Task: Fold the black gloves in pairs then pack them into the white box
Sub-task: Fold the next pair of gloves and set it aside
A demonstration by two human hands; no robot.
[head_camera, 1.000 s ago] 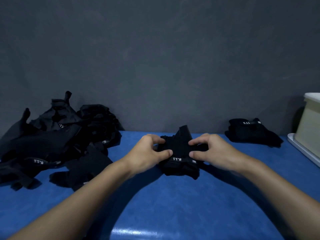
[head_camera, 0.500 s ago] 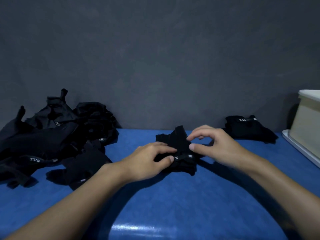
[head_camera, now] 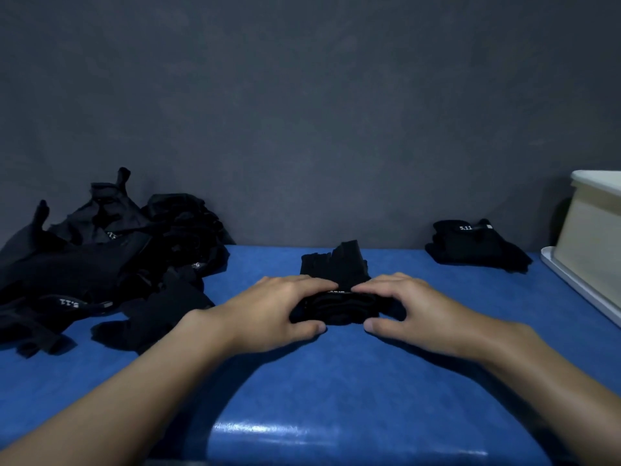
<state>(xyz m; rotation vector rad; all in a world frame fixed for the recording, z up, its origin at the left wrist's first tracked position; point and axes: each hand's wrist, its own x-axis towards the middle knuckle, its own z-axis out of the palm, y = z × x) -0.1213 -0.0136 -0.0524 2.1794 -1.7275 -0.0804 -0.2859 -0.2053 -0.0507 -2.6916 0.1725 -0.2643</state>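
A folded pair of black gloves (head_camera: 339, 270) lies in the middle of the blue table, its finger ends pointing away from me. My left hand (head_camera: 275, 309) grips its near left side, fingers on top and thumb at the front. My right hand (head_camera: 408, 309) grips the near right side the same way. A loose pile of black gloves (head_camera: 100, 264) fills the far left. One folded pair (head_camera: 473, 247) rests at the far right, beside the white box (head_camera: 591, 237).
The white box stands on a white tray or lid (head_camera: 578, 290) at the right edge. A dark grey wall (head_camera: 302, 112) closes the back of the blue table (head_camera: 336, 381). A stray black glove (head_camera: 158, 317) lies just left of my left wrist.
My hands have dropped from pinching the top of the pair to pressing it flat at its near end. The right hand came down from hovering onto the gloves.
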